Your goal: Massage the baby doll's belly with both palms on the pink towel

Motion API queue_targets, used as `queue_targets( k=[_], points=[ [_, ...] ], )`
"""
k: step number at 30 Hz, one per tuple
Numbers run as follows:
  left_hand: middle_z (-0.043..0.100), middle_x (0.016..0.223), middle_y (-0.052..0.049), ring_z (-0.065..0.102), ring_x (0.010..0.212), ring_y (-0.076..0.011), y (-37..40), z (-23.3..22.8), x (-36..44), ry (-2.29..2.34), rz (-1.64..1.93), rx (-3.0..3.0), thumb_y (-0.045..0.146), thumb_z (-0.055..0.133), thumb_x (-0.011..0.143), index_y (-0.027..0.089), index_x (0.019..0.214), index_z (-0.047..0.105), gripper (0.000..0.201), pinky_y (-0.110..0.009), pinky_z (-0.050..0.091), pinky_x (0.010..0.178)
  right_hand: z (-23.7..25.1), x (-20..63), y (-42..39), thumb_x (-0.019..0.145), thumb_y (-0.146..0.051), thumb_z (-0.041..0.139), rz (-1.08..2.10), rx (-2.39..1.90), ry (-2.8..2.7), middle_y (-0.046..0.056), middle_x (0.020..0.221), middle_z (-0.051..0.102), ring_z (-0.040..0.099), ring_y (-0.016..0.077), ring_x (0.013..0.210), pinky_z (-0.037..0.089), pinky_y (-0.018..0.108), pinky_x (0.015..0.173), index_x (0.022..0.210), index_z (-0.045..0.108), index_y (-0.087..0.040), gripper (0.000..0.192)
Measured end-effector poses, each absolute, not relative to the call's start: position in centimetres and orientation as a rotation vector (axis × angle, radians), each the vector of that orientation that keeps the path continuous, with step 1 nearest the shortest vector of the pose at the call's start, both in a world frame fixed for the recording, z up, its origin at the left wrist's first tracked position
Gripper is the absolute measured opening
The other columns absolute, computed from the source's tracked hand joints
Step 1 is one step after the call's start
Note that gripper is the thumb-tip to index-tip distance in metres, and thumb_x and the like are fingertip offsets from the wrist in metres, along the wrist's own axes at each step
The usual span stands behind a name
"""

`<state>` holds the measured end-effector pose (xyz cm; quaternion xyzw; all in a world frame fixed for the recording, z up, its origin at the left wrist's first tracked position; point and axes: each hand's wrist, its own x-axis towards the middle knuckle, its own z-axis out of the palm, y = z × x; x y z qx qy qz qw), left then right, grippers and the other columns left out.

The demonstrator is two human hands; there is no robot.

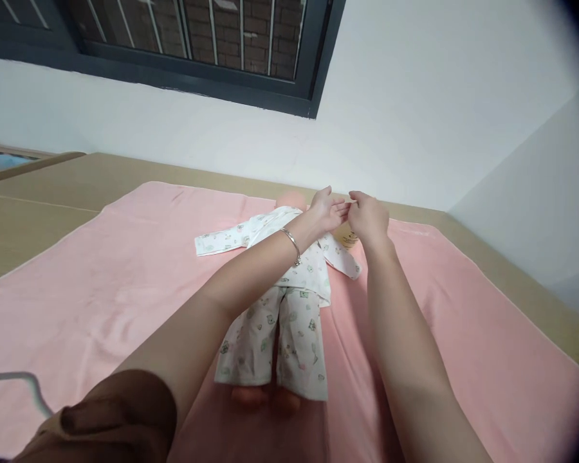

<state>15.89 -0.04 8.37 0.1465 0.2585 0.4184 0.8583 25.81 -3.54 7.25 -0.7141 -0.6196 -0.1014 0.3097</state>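
A doll [292,200] lies on its back on a pink blanket [139,276], in a white patterned top [309,273] and matching trousers [299,341]. Its sleeves spread to both sides and its feet show below the trouser hems. My left hand [327,211], with a bracelet [292,244] on the wrist, is open, palm turned up, beside the doll's head. Close against its fingertips is my right hand [370,217], back towards me, fingers bent but apart. Partly hidden beneath both hands is a yellowish container [346,236] with dark print.
The blanket covers much of a wooden surface [48,183] that meets a white wall [390,96]. Above is a dark-framed barred window [251,83]. A grey tube or cord [14,375] lies at lower left, near my brown sleeve [120,411].
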Motion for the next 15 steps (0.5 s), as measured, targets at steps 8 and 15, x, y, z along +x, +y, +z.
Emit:
queue_targets(
  k=[8,15],
  points=[
    [0.049,0.139,-0.025,0.051,0.129,-0.0304,-2.4,9.0,8.4,0.618,0.802,0.4,0.032,0.033,0.094,0.003,0.143,0.037,0.057,-0.037,0.053,0.094,9.6,24.1,-3.0,0.082,-0.015,0.042,-0.134,-2.049,-1.398,0.013,0.105,0.07,0.063,0.0276,0.104,0.046,0.037,0.087,0.104,0.073,-0.018,0.039],
    [0.05,0.14,-0.02,0.052,0.129,-0.027,-4.3,11.7,3.9,0.562,0.852,0.352,0.025,0.033,0.092,0.009,0.144,0.037,0.054,-0.035,0.05,0.098,11.0,22.1,-5.4,0.084,-0.024,0.041,0.023,-1.702,-1.4,0.012,0.12,0.066,0.058,0.0266,0.115,0.045,0.038,0.097,0.117,0.067,-0.015,0.043]
  ],
)
